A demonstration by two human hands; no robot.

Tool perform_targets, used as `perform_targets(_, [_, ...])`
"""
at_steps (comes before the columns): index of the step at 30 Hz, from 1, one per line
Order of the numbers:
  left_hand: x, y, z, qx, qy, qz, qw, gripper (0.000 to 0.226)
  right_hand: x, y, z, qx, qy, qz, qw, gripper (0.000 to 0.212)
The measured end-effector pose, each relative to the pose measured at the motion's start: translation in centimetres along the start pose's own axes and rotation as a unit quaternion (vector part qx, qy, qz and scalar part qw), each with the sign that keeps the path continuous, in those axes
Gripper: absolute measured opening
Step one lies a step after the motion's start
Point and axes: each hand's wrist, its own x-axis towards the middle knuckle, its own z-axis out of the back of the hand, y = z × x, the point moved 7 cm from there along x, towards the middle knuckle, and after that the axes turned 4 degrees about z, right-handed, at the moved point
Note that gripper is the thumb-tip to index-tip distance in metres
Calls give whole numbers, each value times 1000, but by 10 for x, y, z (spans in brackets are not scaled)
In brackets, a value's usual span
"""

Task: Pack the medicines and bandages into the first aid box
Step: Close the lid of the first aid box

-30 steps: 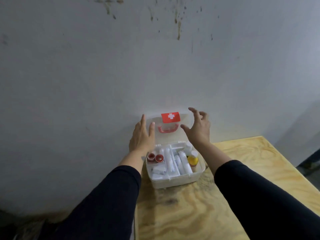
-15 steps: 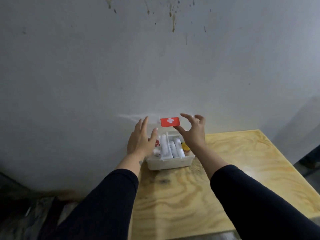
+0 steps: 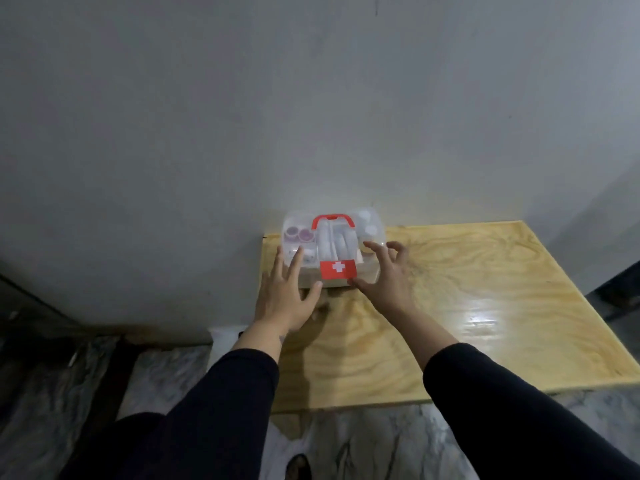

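The first aid box [image 3: 372,223] stands at the far left corner of the wooden table, against the wall. Its clear lid is down over the contents. A red handle [image 3: 333,218] lies on top and a red latch with a white cross [image 3: 337,269] hangs over the front. Through the lid I see bandage rolls [image 3: 334,242] and two red-capped pots [image 3: 298,233]. My left hand [image 3: 284,294] rests at the box's front left, fingers spread on the lid. My right hand [image 3: 386,277] is at the front right, thumb touching the latch, fingers curled over the lid.
The plywood table [image 3: 467,306] stretches right and toward me, with a glare patch at its right side. A grey wall [image 3: 311,116] rises directly behind the box. Marbled floor [image 3: 166,375] shows below and to the left of the table.
The lid has swung down from upright to lying over the box. Both hands came down with it to the front edge. The camera has tilted down.
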Motion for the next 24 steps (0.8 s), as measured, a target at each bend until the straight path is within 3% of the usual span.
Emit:
perform_targets(6, [6, -27, 28, 62, -120, -79, 988, 59, 4, 13, 0, -129, 37, 61, 989, 66])
perform_targets(12, [41, -52, 14, 183, -11, -137, 974, 66, 30, 13, -31, -280, 170, 124, 936, 69])
perform_targets(24, [83, -47, 6, 242, -37, -132, 961, 67, 67, 5, -49, -349, 141, 132, 917, 68])
